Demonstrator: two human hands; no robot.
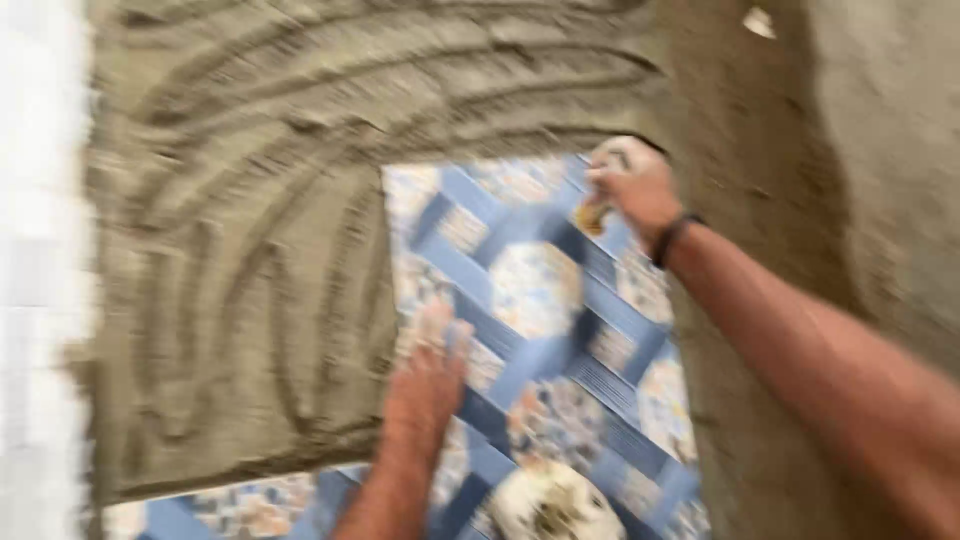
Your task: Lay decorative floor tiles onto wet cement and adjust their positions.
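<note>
Head view is motion-blurred, so detail is limited. A patterned tile (540, 300), blue bands w/ pale hexagon motifs, lies on a bed of grey combed mortar (230, 250) on the floor, set towards the right side of the mortar patch, its upper corner near the bare screed strip (740, 150) on the right. More tiles of the same pattern (230, 510) run along the bottom edge, already down.

Left hand (425, 385) rests flat on the tile's lower-left part, fingers (440, 330) spread open and pressing, gripping nothing. Right hand (635, 190), dark band at the wrist, sits at the tile's upper-right corner, fingers curled over the edge; something small & yellowish shows under them but too blurred to say what, so can't tell if it's gripping the tile or an object.

A round whitish thing smeared w/ mortar (550, 505) sits on the tiles near the bottom edge, approx. below the left hand; can't identify it.

Handling, as a judgement: tile is stiff, fairly heavy for its thickness, brittle at corners, glazed face prob. slippery w/ wet mortar on the hands. Best held by 2 opposite edges or pushed w/ flat palms, not levered by 1 corner. Wet mortar underneath lets it slide.
</note>
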